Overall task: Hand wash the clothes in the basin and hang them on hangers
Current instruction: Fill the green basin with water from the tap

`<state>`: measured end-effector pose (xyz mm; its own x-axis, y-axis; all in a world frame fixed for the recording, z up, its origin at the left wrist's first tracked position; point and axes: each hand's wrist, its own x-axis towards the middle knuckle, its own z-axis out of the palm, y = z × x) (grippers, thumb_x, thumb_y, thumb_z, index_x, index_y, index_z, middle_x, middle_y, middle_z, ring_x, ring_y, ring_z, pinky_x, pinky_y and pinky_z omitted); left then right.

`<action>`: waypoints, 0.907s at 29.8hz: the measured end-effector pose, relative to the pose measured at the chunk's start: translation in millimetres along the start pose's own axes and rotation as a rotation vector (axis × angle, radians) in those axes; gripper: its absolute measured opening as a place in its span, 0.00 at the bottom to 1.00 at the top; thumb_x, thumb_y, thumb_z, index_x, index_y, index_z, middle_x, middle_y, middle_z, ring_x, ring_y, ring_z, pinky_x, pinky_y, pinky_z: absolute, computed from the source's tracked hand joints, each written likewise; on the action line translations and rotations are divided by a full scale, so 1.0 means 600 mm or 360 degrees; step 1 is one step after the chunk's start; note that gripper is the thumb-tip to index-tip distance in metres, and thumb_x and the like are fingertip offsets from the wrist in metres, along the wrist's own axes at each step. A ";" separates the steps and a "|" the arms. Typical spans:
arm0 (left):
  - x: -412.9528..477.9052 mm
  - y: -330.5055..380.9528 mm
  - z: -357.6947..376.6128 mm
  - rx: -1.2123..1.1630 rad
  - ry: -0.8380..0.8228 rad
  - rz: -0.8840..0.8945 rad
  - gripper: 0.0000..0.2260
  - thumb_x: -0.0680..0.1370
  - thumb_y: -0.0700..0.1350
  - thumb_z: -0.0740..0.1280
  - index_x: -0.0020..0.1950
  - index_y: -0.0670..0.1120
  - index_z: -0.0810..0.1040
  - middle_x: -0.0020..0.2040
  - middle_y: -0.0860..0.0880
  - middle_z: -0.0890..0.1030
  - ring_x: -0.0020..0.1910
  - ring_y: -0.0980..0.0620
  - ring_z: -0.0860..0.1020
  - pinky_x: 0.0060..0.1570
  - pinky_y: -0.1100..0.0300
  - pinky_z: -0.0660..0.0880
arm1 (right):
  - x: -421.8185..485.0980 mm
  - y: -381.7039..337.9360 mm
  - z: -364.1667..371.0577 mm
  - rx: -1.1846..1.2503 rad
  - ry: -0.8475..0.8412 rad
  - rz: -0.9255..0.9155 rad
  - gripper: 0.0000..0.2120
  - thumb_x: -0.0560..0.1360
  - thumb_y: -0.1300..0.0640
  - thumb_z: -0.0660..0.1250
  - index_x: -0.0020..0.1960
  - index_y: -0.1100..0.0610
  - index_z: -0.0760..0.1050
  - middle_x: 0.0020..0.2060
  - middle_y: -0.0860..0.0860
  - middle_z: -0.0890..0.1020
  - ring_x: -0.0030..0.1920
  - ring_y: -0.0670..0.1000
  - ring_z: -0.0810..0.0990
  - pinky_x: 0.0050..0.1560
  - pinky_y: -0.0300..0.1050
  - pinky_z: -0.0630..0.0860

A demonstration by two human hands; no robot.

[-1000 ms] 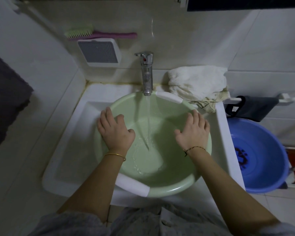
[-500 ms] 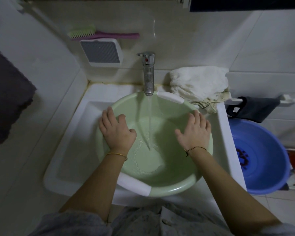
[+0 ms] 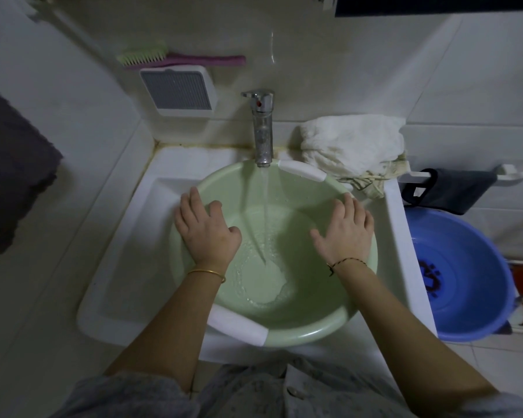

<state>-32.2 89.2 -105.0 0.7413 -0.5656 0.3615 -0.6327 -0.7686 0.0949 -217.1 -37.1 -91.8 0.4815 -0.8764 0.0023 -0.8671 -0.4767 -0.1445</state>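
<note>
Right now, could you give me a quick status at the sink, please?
Left hand and right hand open, resting on green basin rim. Tap running, basin filling. White cloth waiting behind.

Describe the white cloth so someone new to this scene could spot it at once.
Find the tap running into the green basin. Just right of the tap, on the sink's back corner, lies the white cloth. It is the only pale, crumpled bundle; the other fabrics nearby are dark.

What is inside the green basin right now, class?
The green basin holds only shallow water, fed by the stream from the tap. No clothes are in it. The left hand and right hand rest on its sides, covering those parts.
</note>
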 end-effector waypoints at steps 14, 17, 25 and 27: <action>0.000 -0.001 0.000 0.0002 -0.0008 -0.0006 0.24 0.56 0.44 0.67 0.51 0.44 0.79 0.67 0.37 0.71 0.68 0.36 0.67 0.67 0.44 0.58 | 0.002 -0.005 0.011 0.0108 0.0153 0.0063 0.40 0.74 0.35 0.37 0.69 0.61 0.66 0.73 0.59 0.63 0.73 0.58 0.59 0.72 0.56 0.53; -0.001 -0.001 -0.001 0.0001 -0.0016 -0.0004 0.23 0.56 0.45 0.66 0.51 0.44 0.79 0.67 0.37 0.70 0.68 0.36 0.66 0.68 0.44 0.58 | 0.000 -0.006 0.012 0.0187 0.0193 0.0082 0.42 0.74 0.35 0.34 0.68 0.62 0.67 0.72 0.59 0.65 0.73 0.59 0.61 0.71 0.57 0.55; 0.000 0.000 -0.001 0.0027 -0.0024 -0.0013 0.24 0.56 0.45 0.67 0.51 0.44 0.79 0.67 0.38 0.71 0.68 0.36 0.67 0.67 0.45 0.56 | 0.001 -0.004 0.011 0.0257 0.0216 0.0084 0.44 0.73 0.34 0.30 0.69 0.61 0.66 0.72 0.58 0.65 0.73 0.59 0.60 0.71 0.55 0.54; 0.000 0.000 -0.001 0.0026 -0.0024 -0.0014 0.24 0.56 0.45 0.67 0.51 0.44 0.79 0.67 0.38 0.71 0.67 0.36 0.67 0.67 0.45 0.55 | 0.000 -0.004 0.012 0.0256 0.0235 0.0076 0.48 0.72 0.32 0.27 0.68 0.62 0.68 0.72 0.59 0.66 0.73 0.59 0.61 0.70 0.56 0.56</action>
<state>-32.4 89.4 -104.4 0.7503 -0.5629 0.3467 -0.6223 -0.7784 0.0827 -214.0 -35.7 -98.3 0.4064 -0.9037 0.1346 -0.8512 -0.4281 -0.3037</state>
